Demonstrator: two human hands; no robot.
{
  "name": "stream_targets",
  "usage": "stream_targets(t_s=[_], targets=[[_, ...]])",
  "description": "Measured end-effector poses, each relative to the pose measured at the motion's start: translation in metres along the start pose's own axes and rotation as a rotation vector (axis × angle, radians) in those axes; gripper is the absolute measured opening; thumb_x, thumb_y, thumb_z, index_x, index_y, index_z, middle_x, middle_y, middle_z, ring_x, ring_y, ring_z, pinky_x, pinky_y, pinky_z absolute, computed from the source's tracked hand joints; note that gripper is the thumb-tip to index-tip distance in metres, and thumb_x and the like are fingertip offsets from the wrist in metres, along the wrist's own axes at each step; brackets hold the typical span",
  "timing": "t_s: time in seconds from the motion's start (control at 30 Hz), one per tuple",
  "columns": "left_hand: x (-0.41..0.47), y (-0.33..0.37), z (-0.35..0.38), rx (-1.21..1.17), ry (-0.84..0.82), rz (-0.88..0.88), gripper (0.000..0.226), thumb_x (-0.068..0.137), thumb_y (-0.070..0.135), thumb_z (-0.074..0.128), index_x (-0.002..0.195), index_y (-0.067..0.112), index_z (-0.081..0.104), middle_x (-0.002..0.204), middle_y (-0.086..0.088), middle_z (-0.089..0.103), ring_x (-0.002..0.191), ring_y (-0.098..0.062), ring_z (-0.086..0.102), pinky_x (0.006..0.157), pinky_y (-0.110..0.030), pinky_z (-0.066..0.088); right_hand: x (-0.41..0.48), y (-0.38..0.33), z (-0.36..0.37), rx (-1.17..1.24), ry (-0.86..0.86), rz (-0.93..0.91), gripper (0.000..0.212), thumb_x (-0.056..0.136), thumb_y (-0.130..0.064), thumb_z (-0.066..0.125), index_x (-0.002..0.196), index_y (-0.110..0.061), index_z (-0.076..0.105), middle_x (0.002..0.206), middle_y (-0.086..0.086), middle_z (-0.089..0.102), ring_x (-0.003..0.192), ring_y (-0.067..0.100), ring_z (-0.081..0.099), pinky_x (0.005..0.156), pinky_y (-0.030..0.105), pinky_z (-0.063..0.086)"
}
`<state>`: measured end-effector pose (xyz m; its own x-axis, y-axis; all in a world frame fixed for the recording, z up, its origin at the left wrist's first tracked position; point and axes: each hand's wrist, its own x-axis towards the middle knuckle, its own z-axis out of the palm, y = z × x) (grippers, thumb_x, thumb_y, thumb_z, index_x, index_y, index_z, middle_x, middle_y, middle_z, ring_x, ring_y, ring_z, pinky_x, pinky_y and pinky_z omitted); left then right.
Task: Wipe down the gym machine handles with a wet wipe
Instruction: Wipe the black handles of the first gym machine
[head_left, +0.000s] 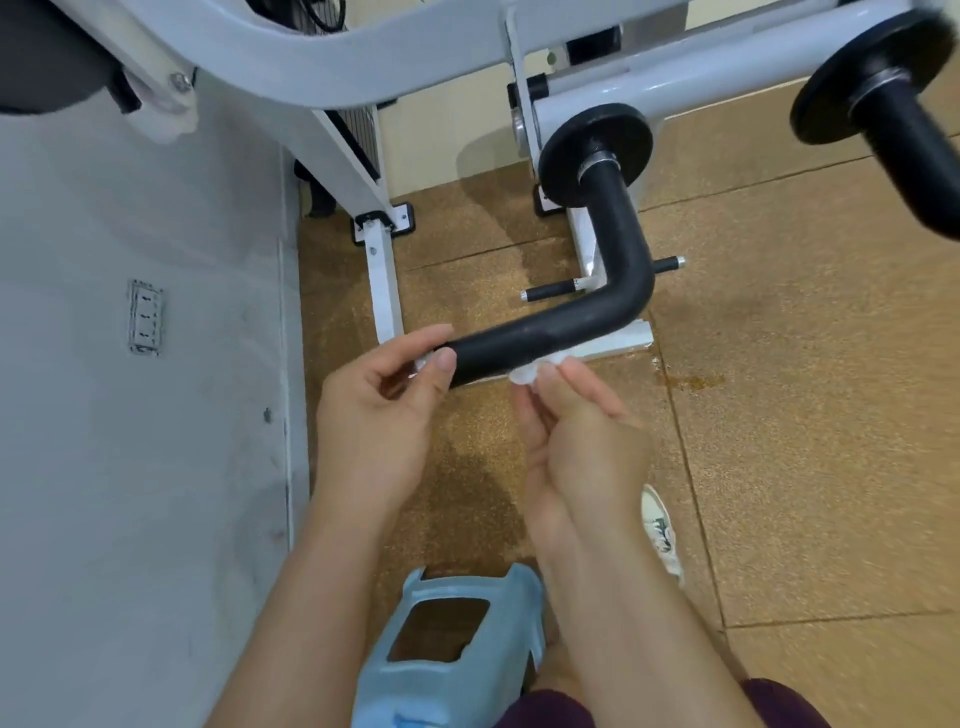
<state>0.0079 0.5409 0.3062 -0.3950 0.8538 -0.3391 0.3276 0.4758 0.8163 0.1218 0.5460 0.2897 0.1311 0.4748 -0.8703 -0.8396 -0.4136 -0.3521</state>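
Wipe (524, 372) at handle (524, 336) (in right hand (582, 447))

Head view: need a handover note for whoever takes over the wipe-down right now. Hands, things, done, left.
Left hand: fingers and thumb pinch the free end of the near handle.
Right hand: pinches the wet wipe against that handle's underside, mid-bar.
Done: wipe is on the near handle; how much is already clean cannot be told.
To do: the rest of the near handle up past its bend, then the far handle at upper right, which neither hand touches.
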Motion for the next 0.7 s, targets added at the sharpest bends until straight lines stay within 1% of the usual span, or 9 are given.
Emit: stream_targets(t_s=[0.07,0.17,0.23,0.33,0.4,0.47,0.53,0.67,0.7], targets=[[-0.003,-0.003,0.000,-0.118,0.004,-0.028,0.023,0.088,0.017,0.065,0.105,0.029,0.072,0.103,0.012,0.071,0.094,0.006,0.062,0.073,-0.007,0.048,-0.006,0.013,0.002,-0.020,-0.021,0.062,0.018,0.083,0.008,0.063,0.097,-0.002,0.067,0.101,0.016,0.070,0.091,0.023,0.071,0.073,0.025,0.059],[-0.006,-0.008,-0.001,-0.241,0.024,-0.054,0.027,0.086,0.010,0.066,0.111,0.018,0.070,0.102,0.005,0.072,0.093,0.001,0.066,0.077,-0.009,0.050,0.004,-0.006,0.002,0.077,0.039,-0.002,0.020,0.084,0.010,0.062,0.100,-0.002,0.064,0.102,0.015,0.068,0.090,0.020,0.070,0.073,0.025,0.059],[-0.007,-0.013,-0.001,-0.283,0.050,-0.067,0.029,0.084,0.011,0.069,0.112,0.018,0.070,0.098,0.007,0.073,0.091,0.000,0.067,0.081,-0.015,0.052,0.006,-0.010,0.002,0.071,0.038,-0.045,0.021,0.085,0.010,0.060,0.103,-0.002,0.062,0.103,0.013,0.067,0.090,0.018,0.070,0.076,0.025,0.059],[-0.009,-0.014,-0.001,-0.327,0.079,-0.078,0.030,0.082,0.012,0.071,0.110,0.020,0.071,0.100,0.009,0.072,0.092,0.004,0.066,0.079,-0.013,0.052,-0.007,0.018,0.007,-0.024,-0.066,0.065,0.022,0.086,0.010,0.058,0.104,-0.001,0.063,0.101,0.016,0.070,0.090,0.020,0.071,0.077,0.025,0.059],[-0.009,-0.014,-0.002,-0.337,0.063,-0.074,0.031,0.081,0.011,0.072,0.110,0.021,0.071,0.103,0.011,0.071,0.093,0.009,0.064,0.076,-0.007,0.049,-0.015,0.036,0.010,-0.052,-0.116,0.154,0.021,0.086,0.010,0.057,0.104,0.001,0.065,0.097,0.017,0.072,0.085,0.019,0.072,0.072,0.023,0.059],[-0.009,-0.015,-0.005,-0.325,0.036,-0.060,0.031,0.082,0.011,0.071,0.111,0.022,0.070,0.101,0.015,0.071,0.093,0.012,0.062,0.072,-0.003,0.046,-0.016,0.041,0.012,-0.079,-0.127,0.198,0.023,0.086,0.006,0.059,0.107,0.001,0.066,0.097,0.015,0.072,0.077,0.014,0.069,0.061,0.017,0.055],[-0.010,-0.017,-0.007,-0.284,0.030,-0.045,0.032,0.082,0.013,0.072,0.111,0.027,0.070,0.096,0.017,0.072,0.091,0.009,0.064,0.073,-0.005,0.048,-0.013,0.035,0.009,-0.086,-0.153,0.245,0.020,0.085,0.003,0.062,0.104,0.001,0.067,0.094,0.013,0.072,0.073,0.012,0.066,0.055,0.015,0.051],[-0.017,-0.024,-0.004,-0.221,0.017,-0.011,0.045,0.080,0.016,0.075,0.119,0.035,0.064,0.106,0.014,0.069,0.096,-0.003,0.064,0.081,-0.018,0.052,-0.013,0.012,0.007,-0.009,-0.204,0.307,0.025,0.083,0.004,0.063,0.108,0.009,0.064,0.109,0.021,0.068,0.097,0.020,0.067,0.064,0.015,0.056],[-0.021,-0.025,-0.003,-0.210,0.008,0.015,0.048,0.080,0.016,0.075,0.121,0.037,0.062,0.110,0.012,0.067,0.098,-0.006,0.063,0.082,-0.019,0.052,-0.013,0.009,0.006,0.004,-0.195,0.287,0.024,0.083,0.006,0.062,0.106,0.009,0.064,0.108,0.020,0.068,0.097,0.020,0.067,0.066,0.015,0.057]])
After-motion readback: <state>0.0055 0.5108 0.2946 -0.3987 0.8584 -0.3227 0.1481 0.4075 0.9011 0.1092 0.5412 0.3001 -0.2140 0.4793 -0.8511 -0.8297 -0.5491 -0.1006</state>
